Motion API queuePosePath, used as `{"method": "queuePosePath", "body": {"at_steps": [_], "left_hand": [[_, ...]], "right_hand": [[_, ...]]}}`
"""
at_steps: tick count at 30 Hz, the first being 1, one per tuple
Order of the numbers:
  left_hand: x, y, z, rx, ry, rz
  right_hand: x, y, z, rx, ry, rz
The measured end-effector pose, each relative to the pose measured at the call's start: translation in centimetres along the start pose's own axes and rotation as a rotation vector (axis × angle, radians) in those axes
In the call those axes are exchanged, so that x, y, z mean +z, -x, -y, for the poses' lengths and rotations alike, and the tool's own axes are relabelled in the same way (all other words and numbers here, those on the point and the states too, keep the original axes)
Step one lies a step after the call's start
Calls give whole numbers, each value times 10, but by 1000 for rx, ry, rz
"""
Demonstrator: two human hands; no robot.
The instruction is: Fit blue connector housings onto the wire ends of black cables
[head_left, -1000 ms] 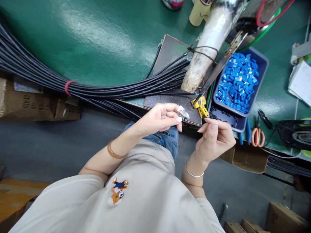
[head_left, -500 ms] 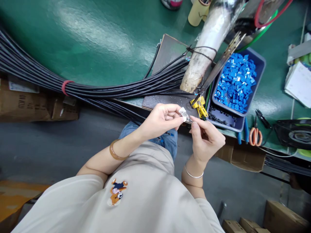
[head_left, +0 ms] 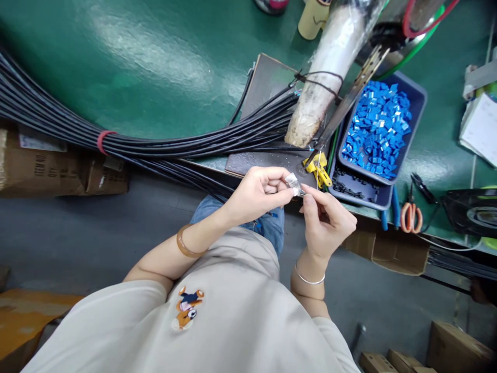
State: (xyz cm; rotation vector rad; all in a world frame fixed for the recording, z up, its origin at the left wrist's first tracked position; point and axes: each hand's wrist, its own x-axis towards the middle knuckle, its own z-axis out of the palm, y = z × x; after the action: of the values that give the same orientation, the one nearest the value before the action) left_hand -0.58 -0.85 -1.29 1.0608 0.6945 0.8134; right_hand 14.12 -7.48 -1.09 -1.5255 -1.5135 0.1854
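Observation:
My left hand [head_left: 261, 192] pinches a small whitish, partly shiny piece [head_left: 292, 182] between thumb and fingers, just off the table's front edge. Fingertip to fingertip with it, my right hand [head_left: 326, 217] is closed in a pinch at the piece's right end, where a thin greyish bit shows; I cannot make out what it is. Just beyond the fingers lies a yellow tool [head_left: 320, 170], perhaps a wire stripper. A thick bundle of black cables [head_left: 186, 146] runs in from the left, its ends on a dark board [head_left: 248, 162].
A grey bin [head_left: 420, 106] of small blue parts overlaps a second bin [head_left: 378, 201] with black pieces. Orange-handled pliers [head_left: 411, 217] lie at the table edge. A plastic-wrapped tube [head_left: 322, 83] and a perforated metal strip [head_left: 363, 83] slant over the board. A cardboard box [head_left: 42, 166] stands at left.
My right hand has shifted slightly left, closer to the left fingers. The whitish piece is tilted a little differently in the left hand. The view has moved slightly.

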Motion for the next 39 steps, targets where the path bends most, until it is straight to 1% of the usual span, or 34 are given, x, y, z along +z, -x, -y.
{"method": "queuePosePath", "body": {"at_steps": [3, 9, 11, 12, 14, 15, 16, 17, 18, 19, 20, 21, 22, 23, 24, 25, 26, 27, 28, 29, 31, 35, 37, 39], "left_hand": [[1, 0, -2, -8, 3, -9], [-2, -2, 4, -5, -37, -19], [0, 2, 0, 40, -106, -13], [1, 5, -6, 85, -173, -6], [5, 15, -22, 219, -371, 29], [6, 20, -32, 304, -509, 87], [6, 25, -42, 374, -634, 159], [4, 29, -51, 393, -736, 244], [1, 31, -56, 385, -778, 341], [-4, 31, -58, 355, -748, 470], [-10, 30, -57, 298, -650, 626], [-17, 27, -52, 206, -501, 796], [-25, 24, -44, 89, -337, 891], [-32, 22, -35, -30, -162, 857], [-39, 20, -26, -155, -3, 736], [-44, 19, -17, -236, 141, 570], [-48, 19, -10, -294, 233, 418], [-50, 20, -5, -320, 306, 282], [-50, 21, -2, -325, 353, 176], [-49, 22, -1, -314, 379, 102], [-44, 22, -1, -269, 401, 33], [-33, 16, -4, -195, 386, 24], [-29, 12, -4, -163, 354, 26], [-27, 10, -4, -133, 322, 27]], "right_hand": [[0, 1, -1, 15, -3, -20], [1, 3, -3, -33, 13, 28], [-1, 2, 0, -45, -19, -12], [-4, 2, 3, -39, -74, -51], [-17, -1, 11, -6, -223, -132], [-26, -3, 15, 13, -291, -141], [-37, -5, 19, 20, -329, -109], [-49, -8, 22, 8, -331, -26], [-61, -11, 23, -19, -332, 114], [-72, -16, 23, -64, -313, 265], [-81, -21, 20, -58, -229, 312], [-87, -28, 15, -40, -98, 309], [-91, -36, 8, -19, 71, 256], [-92, -45, -2, -4, 260, 170], [-91, -56, -13, 2, 443, 89], [-89, -67, -25, 34, 566, 58], [-85, -78, -38, 63, 662, 58], [-81, -88, -49, 100, 736, 99], [-76, -98, -59, 144, 777, 139], [-71, -105, -68, 182, 795, 179], [-63, -117, -77, 232, 830, 258], [-51, -131, -78, 256, 776, 365], [-48, -135, -78, 243, 713, 383], [-47, -139, -81, 231, 654, 365]]}}
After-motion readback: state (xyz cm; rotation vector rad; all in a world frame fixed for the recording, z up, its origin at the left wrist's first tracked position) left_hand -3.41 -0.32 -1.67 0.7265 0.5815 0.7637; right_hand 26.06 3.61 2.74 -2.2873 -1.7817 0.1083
